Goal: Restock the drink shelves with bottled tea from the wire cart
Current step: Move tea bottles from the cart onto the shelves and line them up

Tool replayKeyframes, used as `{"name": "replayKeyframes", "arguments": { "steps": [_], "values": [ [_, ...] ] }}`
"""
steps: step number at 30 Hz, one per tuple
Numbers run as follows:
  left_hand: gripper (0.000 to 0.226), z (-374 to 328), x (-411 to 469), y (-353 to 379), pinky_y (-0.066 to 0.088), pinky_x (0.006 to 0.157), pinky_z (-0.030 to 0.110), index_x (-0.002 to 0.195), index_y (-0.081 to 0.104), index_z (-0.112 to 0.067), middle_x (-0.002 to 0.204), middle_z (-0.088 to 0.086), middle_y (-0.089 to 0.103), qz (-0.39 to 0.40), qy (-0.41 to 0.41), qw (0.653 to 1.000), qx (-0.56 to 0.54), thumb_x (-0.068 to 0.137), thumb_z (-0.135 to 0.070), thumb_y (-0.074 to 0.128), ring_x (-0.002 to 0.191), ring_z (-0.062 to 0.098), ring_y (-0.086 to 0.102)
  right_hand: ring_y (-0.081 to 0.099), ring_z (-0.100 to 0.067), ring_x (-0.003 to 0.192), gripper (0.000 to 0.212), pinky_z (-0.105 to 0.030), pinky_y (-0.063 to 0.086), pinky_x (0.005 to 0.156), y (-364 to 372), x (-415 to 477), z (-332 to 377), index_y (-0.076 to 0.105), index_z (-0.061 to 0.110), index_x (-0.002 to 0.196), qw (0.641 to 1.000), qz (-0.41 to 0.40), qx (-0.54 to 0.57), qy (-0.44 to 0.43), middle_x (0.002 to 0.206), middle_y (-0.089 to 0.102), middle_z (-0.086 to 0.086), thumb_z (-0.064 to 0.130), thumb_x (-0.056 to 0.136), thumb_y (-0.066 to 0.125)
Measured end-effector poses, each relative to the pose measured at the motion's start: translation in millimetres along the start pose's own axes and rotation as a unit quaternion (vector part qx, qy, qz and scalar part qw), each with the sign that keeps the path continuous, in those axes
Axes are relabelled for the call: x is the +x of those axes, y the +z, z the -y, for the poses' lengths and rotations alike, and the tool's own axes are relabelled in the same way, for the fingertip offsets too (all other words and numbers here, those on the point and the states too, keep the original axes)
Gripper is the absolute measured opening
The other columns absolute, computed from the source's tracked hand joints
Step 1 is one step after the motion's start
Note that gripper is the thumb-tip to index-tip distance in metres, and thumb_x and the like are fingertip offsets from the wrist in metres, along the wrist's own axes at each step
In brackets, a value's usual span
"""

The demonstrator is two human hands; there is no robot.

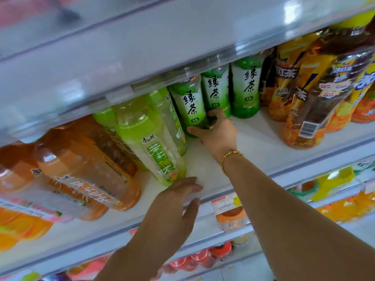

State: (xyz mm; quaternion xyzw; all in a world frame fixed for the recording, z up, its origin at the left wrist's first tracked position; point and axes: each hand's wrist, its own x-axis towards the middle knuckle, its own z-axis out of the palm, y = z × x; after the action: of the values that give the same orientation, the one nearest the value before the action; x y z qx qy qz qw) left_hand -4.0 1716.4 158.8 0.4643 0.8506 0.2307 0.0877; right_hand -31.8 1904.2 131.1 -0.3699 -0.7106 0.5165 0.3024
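Note:
On the white drink shelf [255,142] stand three green tea bottles with dark green labels. My right hand [218,131], with a gold bead bracelet on the wrist, grips the base of the leftmost green tea bottle [187,104], thumb on its left side and fingers behind it. Two more green tea bottles [216,89] [246,90] stand upright to its right. My left hand [176,203] rests with straight fingers on the shelf's front edge, just below a pale green jasmine tea bottle [150,140]. The wire cart is out of view.
Orange tea bottles [81,171] fill the shelf's left end and yellow-brown iced tea bottles [312,92] its right end. A bare strip of shelf lies between the jasmine and iced tea rows. The shelf above [121,57] hangs low over the bottle tops. Lower shelves hold orange drinks [231,218].

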Motion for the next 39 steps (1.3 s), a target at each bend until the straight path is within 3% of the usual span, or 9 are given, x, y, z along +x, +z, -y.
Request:
{"name": "replayKeyframes", "arguments": {
  "steps": [3, 9, 12, 15, 19, 22, 24, 28, 39],
  "values": [
    [0.029, 4, -3, -6, 0.023, 0.102, -0.001, 0.116, 0.064, -0.028, 0.124, -0.03, 0.045, 0.022, 0.004, 1.0, 0.002, 0.091, -0.015, 0.057, 0.119, -0.01, 0.042, 0.058, -0.023, 0.097, 0.064, -0.025, 0.045, 0.075, 9, 0, 4, 0.053, 0.017, 0.12, 1.0, -0.027, -0.01, 0.001, 0.108, 0.062, -0.007, 0.035, 0.065, 0.082],
    [0.03, 7, -4, -2, 0.026, 0.104, 0.005, 0.115, 0.066, -0.027, 0.13, -0.023, 0.052, 0.015, -0.003, 1.0, 0.003, 0.089, -0.013, 0.06, 0.121, -0.004, 0.047, 0.054, -0.021, 0.098, 0.061, -0.015, 0.028, 0.065, 17, -3, 5, 0.054, 0.01, 0.112, 0.998, -0.07, 0.002, 0.002, 0.108, 0.06, -0.008, 0.033, 0.063, 0.084],
    [0.03, 6, -4, -3, 0.028, 0.105, 0.008, 0.115, 0.066, -0.027, 0.131, -0.021, 0.053, 0.014, -0.006, 1.0, 0.004, 0.089, -0.014, 0.06, 0.122, -0.003, 0.048, 0.051, -0.019, 0.094, 0.053, -0.019, 0.033, 0.07, 17, -2, 5, 0.053, 0.009, 0.106, 0.997, -0.072, -0.002, -0.008, 0.107, 0.056, -0.008, 0.029, 0.066, 0.083],
    [0.03, 4, -4, -3, 0.027, 0.104, 0.006, 0.116, 0.065, -0.027, 0.131, -0.022, 0.052, 0.017, -0.007, 1.0, 0.011, 0.089, -0.015, 0.06, 0.121, -0.003, 0.048, 0.055, -0.022, 0.09, 0.046, -0.024, 0.037, 0.068, 14, -1, 7, 0.055, 0.008, 0.102, 0.998, -0.065, 0.007, -0.009, 0.091, 0.057, -0.002, 0.027, 0.069, 0.081],
    [0.029, 4, -3, -3, 0.027, 0.101, 0.005, 0.115, 0.066, -0.026, 0.129, -0.02, 0.053, 0.022, -0.009, 1.0, 0.015, 0.089, -0.016, 0.061, 0.121, -0.002, 0.049, 0.056, -0.014, 0.08, 0.035, -0.013, 0.041, 0.062, -2, -3, 7, 0.06, 0.012, 0.101, 0.998, -0.047, 0.049, 0.006, 0.084, 0.058, 0.004, 0.028, 0.075, 0.076],
    [0.03, 4, -3, -3, 0.027, 0.1, 0.005, 0.117, 0.064, -0.027, 0.131, -0.021, 0.052, 0.028, -0.009, 1.0, 0.012, 0.09, -0.017, 0.06, 0.121, -0.002, 0.047, 0.062, -0.023, 0.092, 0.033, -0.034, 0.053, 0.084, -29, -1, -2, 0.053, 0.014, 0.101, 0.969, -0.193, 0.145, 0.041, 0.101, 0.059, -0.003, 0.025, 0.077, 0.074],
    [0.032, 4, -2, -1, 0.026, 0.1, 0.004, 0.12, 0.062, -0.029, 0.132, -0.021, 0.051, 0.027, -0.008, 0.999, 0.022, 0.09, -0.018, 0.059, 0.122, -0.002, 0.047, 0.055, -0.027, 0.11, 0.047, -0.034, 0.045, 0.097, -47, 3, -8, 0.047, 0.011, 0.118, 0.961, -0.241, 0.127, 0.057, 0.118, 0.056, -0.009, 0.019, 0.079, 0.072],
    [0.035, 2, 2, 1, 0.023, 0.099, 0.003, 0.122, 0.061, -0.031, 0.134, -0.023, 0.05, 0.023, -0.007, 0.999, 0.031, 0.09, -0.018, 0.06, 0.123, -0.004, 0.045, 0.053, -0.028, 0.114, 0.047, -0.029, 0.042, 0.089, -56, 15, -15, 0.046, 0.009, 0.128, 0.978, -0.2, 0.021, 0.055, 0.121, 0.06, -0.011, 0.015, 0.085, 0.063],
    [0.034, 4, 12, -2, 0.029, 0.103, 0.009, 0.118, 0.064, -0.033, 0.13, -0.024, 0.053, 0.031, -0.011, 0.999, 0.025, 0.088, -0.019, 0.064, 0.121, -0.003, 0.048, 0.057, -0.019, 0.113, 0.037, -0.02, 0.04, 0.081, -45, 47, -16, 0.058, 0.02, 0.126, 0.96, -0.258, 0.032, 0.102, 0.122, 0.063, -0.001, 0.023, 0.09, 0.057]
  ]
}}
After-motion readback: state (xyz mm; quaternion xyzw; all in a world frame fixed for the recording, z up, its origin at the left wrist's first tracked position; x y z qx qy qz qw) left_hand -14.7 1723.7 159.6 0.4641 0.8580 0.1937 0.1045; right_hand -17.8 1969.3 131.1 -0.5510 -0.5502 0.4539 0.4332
